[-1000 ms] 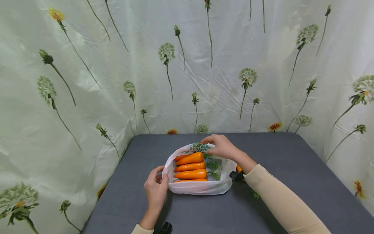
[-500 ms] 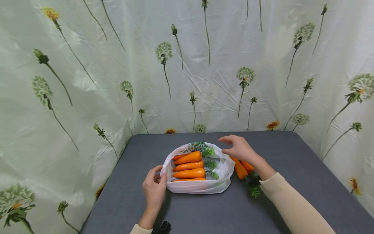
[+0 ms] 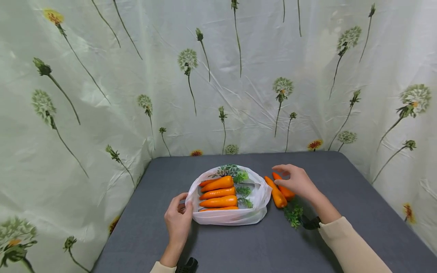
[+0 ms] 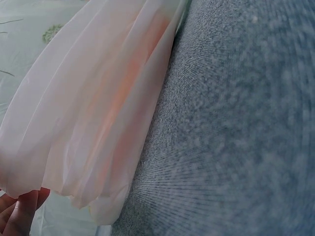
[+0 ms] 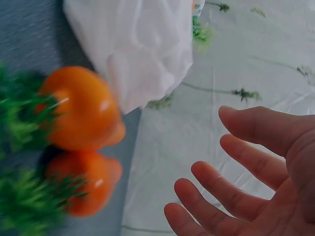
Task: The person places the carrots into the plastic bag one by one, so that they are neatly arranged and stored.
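A white bag [image 3: 228, 218] lies with its mouth spread, and several orange carrots [image 3: 217, 202] with green tops rest in it side by side. My left hand [image 3: 178, 220] pinches the bag's left rim; in the left wrist view its fingers [image 4: 22, 214] show at the bag's edge. To the right of the bag lie two more carrots, one [image 3: 277, 197] next to the bag and another [image 3: 288, 194] partly behind my right hand [image 3: 300, 184]. That hand hovers over them with its fingers spread and holds nothing, as the right wrist view also shows.
The grey table [image 3: 239, 250] carries the bag and the loose carrots. Behind it hangs a pale curtain [image 3: 153, 76] printed with dandelions. A dark strap [image 3: 310, 223] sits on the right wrist.
My right hand has left the bag's far rim and moved right to above the two loose carrots, which are now more in sight. The left hand has kept its hold on the bag.
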{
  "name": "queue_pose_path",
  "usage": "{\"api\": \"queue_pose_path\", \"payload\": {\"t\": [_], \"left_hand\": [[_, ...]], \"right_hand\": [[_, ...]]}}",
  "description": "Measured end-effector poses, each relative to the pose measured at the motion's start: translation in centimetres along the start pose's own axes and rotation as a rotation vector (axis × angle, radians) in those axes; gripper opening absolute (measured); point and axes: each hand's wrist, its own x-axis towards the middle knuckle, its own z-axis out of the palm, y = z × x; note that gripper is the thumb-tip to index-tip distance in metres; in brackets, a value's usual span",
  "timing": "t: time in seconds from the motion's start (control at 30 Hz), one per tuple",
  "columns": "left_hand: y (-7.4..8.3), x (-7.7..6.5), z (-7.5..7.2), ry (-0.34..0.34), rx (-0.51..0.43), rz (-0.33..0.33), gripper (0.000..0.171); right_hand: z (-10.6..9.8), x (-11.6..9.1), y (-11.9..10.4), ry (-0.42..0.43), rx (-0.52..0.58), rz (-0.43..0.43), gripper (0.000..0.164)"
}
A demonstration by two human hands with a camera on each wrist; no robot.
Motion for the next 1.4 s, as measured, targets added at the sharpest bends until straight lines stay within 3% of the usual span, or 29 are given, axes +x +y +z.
{"api": "queue_pose_path", "payload": {"t": [0.23, 0.53, 0.97, 1.2, 1.4], "left_hand": [[0.1, 0.1, -0.1, -0.003, 0.011, -0.006, 0.027], [0.0, 0.0, 0.1, -0.007, 0.013, -0.01, 0.027], [0.1, -0.3, 0.0, -0.009, 0.028, -0.034, 0.029], [-0.1, -0.2, -0.1, 0.006, 0.027, -0.008, 0.031], [0.1, -0.2, 0.1, -0.016, 0.039, -0.035, 0.03]], "right_hand": [[0.3, -1.1, 2.9, 0.011, 0.034, 0.06, 0.049], [1.5, -1.6, 4.9, 0.01, 0.03, 0.116, 0.05], [2.6, -1.4, 6.1, -0.014, 0.016, 0.132, 0.05], [3.3, -1.7, 6.2, -0.002, -0.015, 0.173, 0.052], [3.7, -2.1, 6.2, 0.025, -0.03, 0.197, 0.055]]}}
